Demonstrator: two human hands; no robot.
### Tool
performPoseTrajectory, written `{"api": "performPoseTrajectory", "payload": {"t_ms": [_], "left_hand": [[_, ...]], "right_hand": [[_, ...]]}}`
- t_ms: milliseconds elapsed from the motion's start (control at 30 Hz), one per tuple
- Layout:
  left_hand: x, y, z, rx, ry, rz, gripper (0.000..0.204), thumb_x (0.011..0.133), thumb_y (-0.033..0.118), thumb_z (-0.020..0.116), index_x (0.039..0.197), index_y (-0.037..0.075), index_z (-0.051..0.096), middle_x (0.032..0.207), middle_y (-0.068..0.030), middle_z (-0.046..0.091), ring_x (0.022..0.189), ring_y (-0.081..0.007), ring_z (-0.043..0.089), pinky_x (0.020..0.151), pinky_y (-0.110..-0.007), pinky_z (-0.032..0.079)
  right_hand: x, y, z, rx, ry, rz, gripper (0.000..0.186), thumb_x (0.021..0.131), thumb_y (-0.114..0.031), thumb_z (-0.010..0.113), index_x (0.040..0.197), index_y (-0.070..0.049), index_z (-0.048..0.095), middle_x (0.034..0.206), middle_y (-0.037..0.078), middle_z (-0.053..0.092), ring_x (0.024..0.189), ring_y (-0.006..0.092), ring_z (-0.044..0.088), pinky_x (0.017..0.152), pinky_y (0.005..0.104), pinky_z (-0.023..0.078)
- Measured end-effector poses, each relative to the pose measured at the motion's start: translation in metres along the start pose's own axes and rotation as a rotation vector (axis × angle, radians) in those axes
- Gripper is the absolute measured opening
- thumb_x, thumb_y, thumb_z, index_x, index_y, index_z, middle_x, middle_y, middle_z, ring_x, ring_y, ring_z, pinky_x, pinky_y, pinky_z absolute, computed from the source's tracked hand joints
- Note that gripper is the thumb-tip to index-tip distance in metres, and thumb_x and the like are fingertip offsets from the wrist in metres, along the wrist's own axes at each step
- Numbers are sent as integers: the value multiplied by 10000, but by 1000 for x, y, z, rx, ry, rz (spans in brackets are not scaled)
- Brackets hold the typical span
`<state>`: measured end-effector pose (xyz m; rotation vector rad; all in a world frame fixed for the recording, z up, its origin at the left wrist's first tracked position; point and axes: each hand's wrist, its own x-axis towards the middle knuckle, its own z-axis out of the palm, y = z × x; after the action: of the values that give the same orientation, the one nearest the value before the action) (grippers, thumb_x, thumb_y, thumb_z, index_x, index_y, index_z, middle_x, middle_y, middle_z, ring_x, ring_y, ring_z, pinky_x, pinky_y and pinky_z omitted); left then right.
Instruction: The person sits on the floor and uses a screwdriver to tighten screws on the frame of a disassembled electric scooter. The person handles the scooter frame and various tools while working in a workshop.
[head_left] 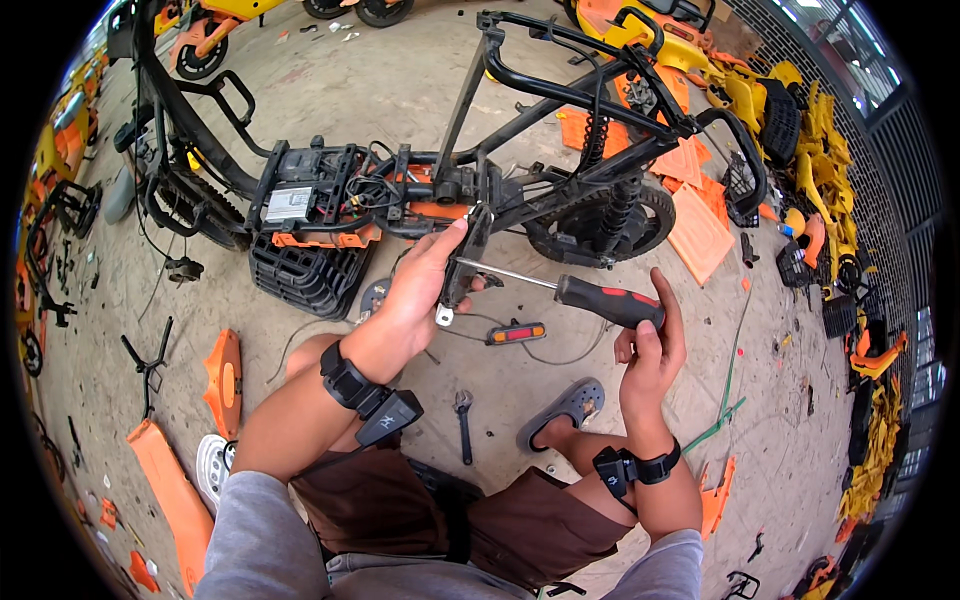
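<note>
No legible text, numbers or signs

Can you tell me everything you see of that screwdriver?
The screwdriver has a thick black handle with red patches, apparently plastic or rubber, and a slim, shiny shaft that looks like metal. It slants across the picture, handle lower at the right, shaft pointing up-left toward the dark part in the left hand. The right hand's grip has the handle end between thumb and index finger. The tip's shape and contact are unclear.

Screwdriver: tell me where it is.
In the head view, the screwdriver is just right of centre, its handle in the right hand, its shaft pointing left toward the black part in the left hand.
</note>
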<state>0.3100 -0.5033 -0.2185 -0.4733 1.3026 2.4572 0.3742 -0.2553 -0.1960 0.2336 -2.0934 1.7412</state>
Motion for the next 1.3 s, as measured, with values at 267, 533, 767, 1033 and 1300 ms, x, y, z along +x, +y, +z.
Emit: {"api": "performPoseTrajectory", "payload": {"t_ms": [267,533,767,1033,1300], "left_hand": [[0,0,1,-4,4,-8,353,960,394,559,1090,66,559,870,-90,618,650,-150,603,456,-265,446],[-1,2,-2,3,5,-4,357,966,394,550,1109,68,563,876,-73,617,653,-142,603,463,-262,449],[-2,0,3,43,14,-6,349,961,407,555,1066,74,552,868,-67,620,654,-138,606,460,-262,436],[-2,0,2,33,10,-8,349,960,405,557,1072,75,554,876,-71,620,655,-142,607,455,-267,434],[-1,1,0,30,12,2,361,961,405,556,1087,67,553,886,-72,617,662,-139,606,456,-260,445]], "right_hand": [[-3,0,-1,30,44,86,435,953,-191,518,1331,22,488,683,-25,491,528,29,413,467,187,320],[-3,-5,3,48,59,158,299,981,-197,524,1186,19,555,707,-10,520,553,39,447,478,194,345],[1,-4,13,60,163,112,319,982,-212,537,1203,17,554,771,6,539,554,44,445,489,192,365],[0,-7,6,104,63,84,367,961,-213,506,1243,20,537,794,31,580,585,59,498,491,200,398],[-2,0,-6,-99,-62,186,386,1000,-298,425,1129,38,565,737,67,589,543,92,495,477,226,394]]}}
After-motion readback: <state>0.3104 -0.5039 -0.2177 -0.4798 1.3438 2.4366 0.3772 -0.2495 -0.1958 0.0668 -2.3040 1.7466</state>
